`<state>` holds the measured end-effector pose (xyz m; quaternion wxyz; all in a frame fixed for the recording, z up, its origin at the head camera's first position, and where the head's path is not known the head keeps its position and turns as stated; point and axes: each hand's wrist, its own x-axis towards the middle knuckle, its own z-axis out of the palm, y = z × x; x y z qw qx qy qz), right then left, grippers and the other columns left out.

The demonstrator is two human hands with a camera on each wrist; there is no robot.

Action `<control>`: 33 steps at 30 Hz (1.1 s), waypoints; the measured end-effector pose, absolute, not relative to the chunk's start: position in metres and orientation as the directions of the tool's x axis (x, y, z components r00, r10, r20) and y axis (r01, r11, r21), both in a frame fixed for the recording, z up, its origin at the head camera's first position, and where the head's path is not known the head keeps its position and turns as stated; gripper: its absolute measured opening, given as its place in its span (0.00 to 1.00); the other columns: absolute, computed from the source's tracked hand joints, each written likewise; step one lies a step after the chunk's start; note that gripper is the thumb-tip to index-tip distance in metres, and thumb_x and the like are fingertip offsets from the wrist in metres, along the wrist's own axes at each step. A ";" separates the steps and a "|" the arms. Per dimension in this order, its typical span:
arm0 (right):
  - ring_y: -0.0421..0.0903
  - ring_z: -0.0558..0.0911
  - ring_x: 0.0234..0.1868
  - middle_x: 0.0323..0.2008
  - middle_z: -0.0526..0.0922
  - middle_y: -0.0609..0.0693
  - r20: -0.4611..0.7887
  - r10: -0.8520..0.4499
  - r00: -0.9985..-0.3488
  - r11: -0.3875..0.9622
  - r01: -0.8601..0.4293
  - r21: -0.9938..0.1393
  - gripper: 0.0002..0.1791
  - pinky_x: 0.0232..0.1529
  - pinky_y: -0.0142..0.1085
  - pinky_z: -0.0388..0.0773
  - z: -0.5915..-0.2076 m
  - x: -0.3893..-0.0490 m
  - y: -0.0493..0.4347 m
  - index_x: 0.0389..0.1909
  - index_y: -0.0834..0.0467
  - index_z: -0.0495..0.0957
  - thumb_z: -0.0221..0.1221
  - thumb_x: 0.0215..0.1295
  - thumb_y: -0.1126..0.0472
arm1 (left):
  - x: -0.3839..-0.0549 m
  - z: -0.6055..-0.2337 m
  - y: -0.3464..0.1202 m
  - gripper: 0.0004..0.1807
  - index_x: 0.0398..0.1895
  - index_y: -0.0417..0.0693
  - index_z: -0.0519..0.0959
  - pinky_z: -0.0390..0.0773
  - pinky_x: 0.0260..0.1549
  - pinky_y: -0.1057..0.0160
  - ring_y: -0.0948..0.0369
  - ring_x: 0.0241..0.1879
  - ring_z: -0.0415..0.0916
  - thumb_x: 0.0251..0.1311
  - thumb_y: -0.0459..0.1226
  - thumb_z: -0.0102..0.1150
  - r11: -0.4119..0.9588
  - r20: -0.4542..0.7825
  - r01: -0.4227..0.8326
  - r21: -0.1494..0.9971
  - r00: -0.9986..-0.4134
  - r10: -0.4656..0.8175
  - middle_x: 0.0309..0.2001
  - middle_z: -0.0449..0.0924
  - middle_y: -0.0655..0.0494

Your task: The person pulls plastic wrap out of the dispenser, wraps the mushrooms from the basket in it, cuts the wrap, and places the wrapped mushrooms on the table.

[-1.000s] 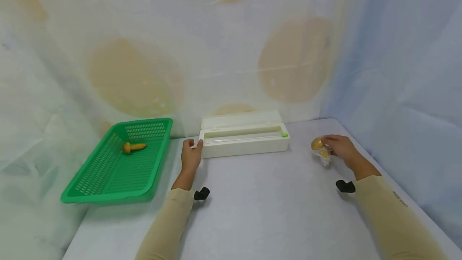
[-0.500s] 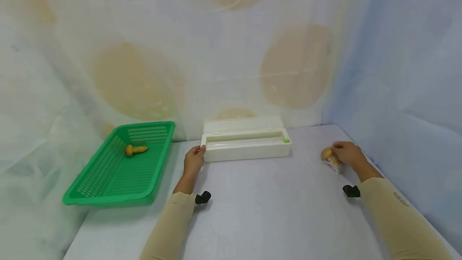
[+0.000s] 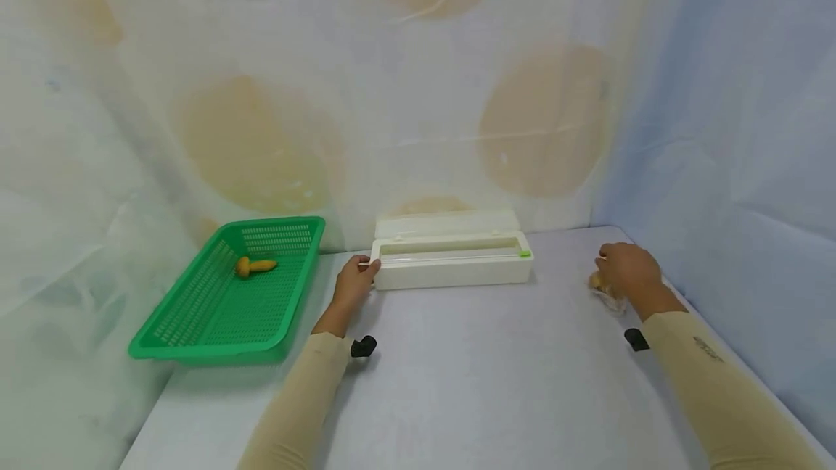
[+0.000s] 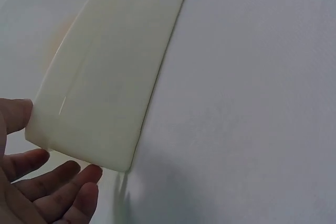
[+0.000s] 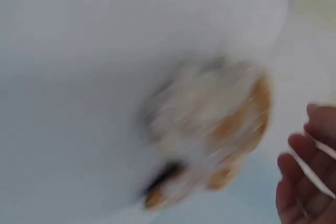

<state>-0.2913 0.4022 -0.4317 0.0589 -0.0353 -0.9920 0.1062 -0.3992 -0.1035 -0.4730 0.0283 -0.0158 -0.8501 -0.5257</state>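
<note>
In the head view my left hand (image 3: 353,286) holds the left end of a long white cling film dispenser (image 3: 453,274), its lid raised at the back. The left wrist view shows the thumb at the box's (image 4: 105,93) edge and the fingertips against its end. At the table's right side, my right hand (image 3: 630,270) is over an orange-brown mushroom wrapped in clear film (image 3: 610,300), partly hidden. The right wrist view shows the wrapped mushroom (image 5: 210,129), blurred, apart from the loosely bent fingers (image 5: 291,166).
A green plastic basket (image 3: 297,296) stands at the left with one bare orange-brown mushroom (image 3: 251,265) inside. A bright green tab (image 3: 525,254) sits at the dispenser's right end. Plastic-sheeted walls rise behind and on both sides of the white table (image 3: 490,368).
My right hand has carried the wrapped mushroom rightward and toward me, then let go of it. My left hand has closed in on the dispenser's left end. The view has shifted slightly.
</note>
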 end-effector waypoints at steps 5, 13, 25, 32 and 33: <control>0.58 0.80 0.45 0.45 0.82 0.60 0.191 -0.123 -0.974 0.938 -0.177 -0.299 0.18 0.44 0.52 0.76 -0.426 -0.310 0.359 0.55 0.65 0.78 0.56 0.71 0.58 | -0.402 -0.472 -0.107 0.31 0.70 0.44 0.65 0.74 0.51 0.50 0.48 0.53 0.77 0.68 0.48 0.56 0.435 0.070 0.096 0.895 -0.995 0.075 0.58 0.75 0.36; 0.54 0.80 0.41 0.38 0.83 0.55 0.281 -0.207 -0.937 0.885 -0.302 -0.355 0.12 0.40 0.49 0.77 -0.421 -0.325 0.318 0.45 0.66 0.83 0.61 0.67 0.63 | -0.403 -0.494 -0.109 0.32 0.68 0.44 0.69 0.79 0.44 0.58 0.55 0.42 0.79 0.64 0.47 0.61 0.186 -0.004 0.014 0.982 -0.995 0.095 0.43 0.82 0.44; 0.49 0.82 0.39 0.37 0.84 0.51 0.375 -0.360 -0.854 0.849 -0.467 -0.248 0.09 0.42 0.42 0.79 -0.434 -0.352 0.224 0.42 0.61 0.86 0.63 0.64 0.61 | -0.397 -0.508 -0.123 0.31 0.64 0.43 0.74 0.81 0.41 0.61 0.59 0.38 0.81 0.60 0.48 0.65 0.139 0.049 0.052 0.989 -0.999 0.024 0.39 0.84 0.47; 0.45 0.79 0.35 0.34 0.83 0.46 0.510 -0.455 -0.730 0.831 -0.554 -0.052 0.07 0.37 0.34 0.78 -0.438 -0.368 0.122 0.38 0.56 0.86 0.65 0.63 0.58 | -0.396 -0.512 -0.120 0.29 0.63 0.44 0.75 0.80 0.43 0.59 0.55 0.42 0.82 0.61 0.45 0.66 0.132 0.077 0.080 0.988 -0.997 0.027 0.41 0.84 0.46; 0.44 0.78 0.34 0.34 0.83 0.45 0.516 -0.458 -0.724 0.833 -0.552 -0.036 0.06 0.37 0.34 0.77 -0.439 -0.370 0.111 0.37 0.55 0.87 0.65 0.63 0.58 | -0.397 -0.512 -0.120 0.29 0.63 0.44 0.75 0.80 0.43 0.58 0.54 0.42 0.82 0.61 0.45 0.66 0.131 0.082 0.085 0.988 -0.996 0.032 0.42 0.84 0.45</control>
